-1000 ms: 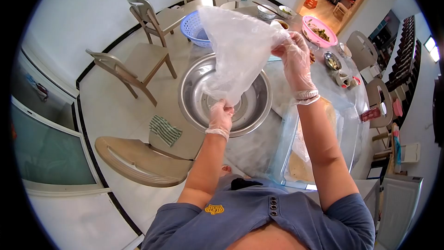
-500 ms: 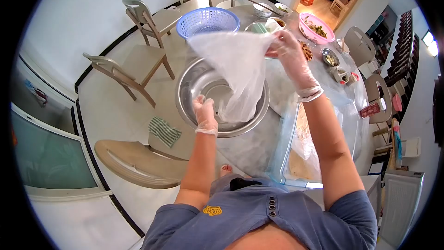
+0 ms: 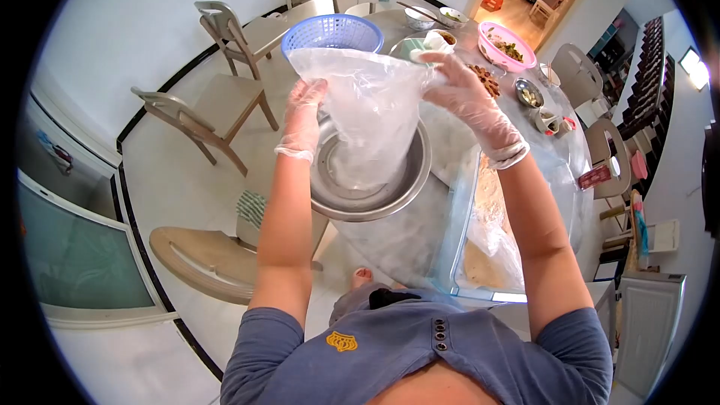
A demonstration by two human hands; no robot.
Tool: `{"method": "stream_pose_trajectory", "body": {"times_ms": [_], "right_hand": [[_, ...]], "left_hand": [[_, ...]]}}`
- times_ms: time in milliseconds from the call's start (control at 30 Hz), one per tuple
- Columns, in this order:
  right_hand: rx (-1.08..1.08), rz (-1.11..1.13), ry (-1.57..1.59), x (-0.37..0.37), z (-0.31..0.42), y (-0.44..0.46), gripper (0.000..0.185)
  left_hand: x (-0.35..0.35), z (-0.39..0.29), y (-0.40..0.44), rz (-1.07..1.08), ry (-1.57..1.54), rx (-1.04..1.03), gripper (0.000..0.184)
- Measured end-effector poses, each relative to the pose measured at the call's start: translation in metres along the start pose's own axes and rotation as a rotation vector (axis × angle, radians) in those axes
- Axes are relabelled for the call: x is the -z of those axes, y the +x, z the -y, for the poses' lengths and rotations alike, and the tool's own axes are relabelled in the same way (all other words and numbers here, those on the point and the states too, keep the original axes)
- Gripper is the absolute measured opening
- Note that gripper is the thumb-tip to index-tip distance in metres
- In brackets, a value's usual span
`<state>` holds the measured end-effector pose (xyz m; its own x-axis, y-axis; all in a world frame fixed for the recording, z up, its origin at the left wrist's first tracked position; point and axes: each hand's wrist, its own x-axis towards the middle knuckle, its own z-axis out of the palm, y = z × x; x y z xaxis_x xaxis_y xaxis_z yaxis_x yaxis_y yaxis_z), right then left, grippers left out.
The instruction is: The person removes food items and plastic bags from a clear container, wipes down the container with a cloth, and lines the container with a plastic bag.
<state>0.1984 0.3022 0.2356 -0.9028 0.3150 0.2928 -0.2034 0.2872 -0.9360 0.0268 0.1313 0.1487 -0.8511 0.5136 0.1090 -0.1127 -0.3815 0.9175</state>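
A translucent white plastic bag (image 3: 371, 116) hangs spread between my two gloved hands, its lower end dipping over the large steel basin (image 3: 409, 191). My left hand (image 3: 306, 105), in a clear disposable glove, is closed on the bag's left edge. At the upper right corner, my right hand (image 3: 457, 90), gloved the same way, pinches the bag with its fingers bent. To the right of the basin sits a clear blue plastic bin (image 3: 448, 255) holding a pale brown mass (image 3: 484, 266) and crumpled plastic film (image 3: 504, 244).
Behind the basin stands a blue perforated basket (image 3: 334, 36). Farther right on the round table are a pink basket of greens (image 3: 507, 46), a small metal bowl (image 3: 529, 93) and several other dishes. Chairs (image 3: 202, 116) surround the table; a striped cloth (image 3: 251, 208) lies on one.
My left hand has risen from inside the basin to the bag's upper left edge. The bag is now stretched wider between both hands. My right hand has shifted slightly.
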Motion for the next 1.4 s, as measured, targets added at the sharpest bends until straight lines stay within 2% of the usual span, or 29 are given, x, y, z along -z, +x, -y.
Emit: {"method": "stream_pose_trajectory", "body": {"times_ms": [33,67,100,167,200,233,300,367,400,433,500,533,633,667,700,767,800,867,900,967,1000,1067,1100,1167,1233,1267,1300,1367,1400], "right_hand": [[0.012,-0.002,-0.291,0.005,-0.007,-0.001,0.026],[0.067,-0.018,-0.28,0.016,-0.015,0.0,0.028],[0.068,-0.03,-0.292,0.02,-0.016,-0.001,0.028],[0.076,0.042,-0.5,0.021,-0.017,-0.005,0.023],[-0.045,0.076,-0.523,0.015,-0.019,-0.011,0.022],[-0.025,0.014,-0.517,0.01,-0.019,-0.014,0.021],[-0.182,-0.125,-0.166,0.009,-0.004,-0.017,0.022],[-0.074,0.039,-0.544,0.017,-0.029,-0.022,0.024],[-0.2,0.163,-0.386,0.016,-0.026,-0.021,0.045],[-0.207,0.149,-0.383,0.018,-0.021,-0.027,0.045],[0.013,0.1,-0.434,0.021,-0.006,-0.032,0.063],[0.029,0.148,-0.39,0.02,-0.009,-0.034,0.079],[-0.102,0.166,-0.4,0.013,-0.003,-0.038,0.085],[-0.25,0.149,-0.362,0.011,0.004,-0.038,0.089],[-0.248,0.15,-0.362,0.008,0.007,-0.039,0.089],[-0.25,0.151,-0.275,0.002,0.009,-0.039,0.074],[-0.251,0.15,-0.274,0.001,0.001,-0.036,0.074],[-0.197,0.151,-0.053,0.003,-0.028,-0.026,0.048],[-0.198,0.145,-0.056,-0.001,-0.034,-0.025,0.048],[-0.134,0.141,-0.008,-0.011,-0.04,-0.027,0.024],[-0.137,0.123,-0.023,-0.009,-0.041,-0.027,0.024],[-0.094,0.183,-0.228,-0.004,-0.041,-0.029,0.024],[-0.101,0.134,-0.719,-0.01,-0.021,-0.036,0.021],[-0.108,-0.047,-0.27,-0.009,-0.036,-0.039,0.026],[-0.108,0.039,-0.581,0.0,-0.024,-0.05,0.027],[-0.12,0.003,-0.576,-0.002,-0.029,-0.056,0.019],[-0.129,-0.02,-0.58,-0.001,-0.024,-0.062,0.019],[-0.232,-0.166,0.119,0.005,-0.012,-0.068,0.014],[-0.186,-0.151,0.101,0.013,-0.007,-0.073,0.012]], "left_hand": [[-0.004,-0.008,-0.003,-0.069,0.043,0.0,0.022],[-0.006,-0.011,-0.004,-0.062,-0.001,-0.064,0.015],[-0.001,-0.005,0.001,-0.047,-0.009,-0.065,0.015],[0.013,0.016,0.012,-0.036,0.04,-0.184,0.015],[0.011,0.014,0.009,-0.036,-0.011,-0.184,0.015],[0.009,0.012,0.008,-0.02,-0.012,-0.182,0.015],[0.004,0.01,0.005,-0.057,-0.06,-0.24,0.014],[-0.001,0.006,0.001,-0.043,-0.023,-0.265,0.015],[-0.002,0.004,0.001,-0.005,-0.021,-0.278,0.017],[-0.004,0.003,0.0,0.03,-0.02,-0.292,0.018],[-0.016,-0.006,-0.005,-0.002,0.036,-0.267,0.019],[-0.022,-0.011,-0.009,-0.04,0.096,-0.243,0.019],[-0.038,-0.011,-0.008,-0.05,0.048,-0.275,0.013],[-0.039,-0.011,-0.008,-0.046,0.111,-0.314,0.014],[-0.04,-0.01,-0.007,-0.048,0.111,-0.316,0.014],[-0.041,-0.003,-0.003,-0.065,0.162,-0.343,0.021],[-0.043,-0.001,-0.003,-0.064,0.163,-0.342,0.021],[-0.048,0.004,-0.003,-0.008,0.218,-0.403,0.022],[-0.049,0.005,-0.005,-0.002,0.215,-0.402,0.022],[-0.053,0.009,-0.013,0.016,0.278,-0.464,0.023],[-0.054,0.005,-0.015,0.028,0.309,-0.411,0.026],[-0.03,0.029,0.004,0.0,0.351,-0.428,0.027],[-0.025,0.039,0.01,-0.039,0.415,-0.448,0.028],[-0.035,0.011,-0.009,0.0,0.433,-0.465,0.029],[-0.04,-0.005,-0.012,0.062,0.386,-0.438,0.029],[-0.046,-0.017,-0.019,0.129,0.42,-0.406,0.031],[-0.05,-0.016,-0.021,0.153,0.415,-0.405,0.031],[-0.055,-0.014,-0.021,0.132,0.514,-0.496,0.032],[-0.062,-0.018,-0.025,0.14,0.606,-0.541,0.034]]}}
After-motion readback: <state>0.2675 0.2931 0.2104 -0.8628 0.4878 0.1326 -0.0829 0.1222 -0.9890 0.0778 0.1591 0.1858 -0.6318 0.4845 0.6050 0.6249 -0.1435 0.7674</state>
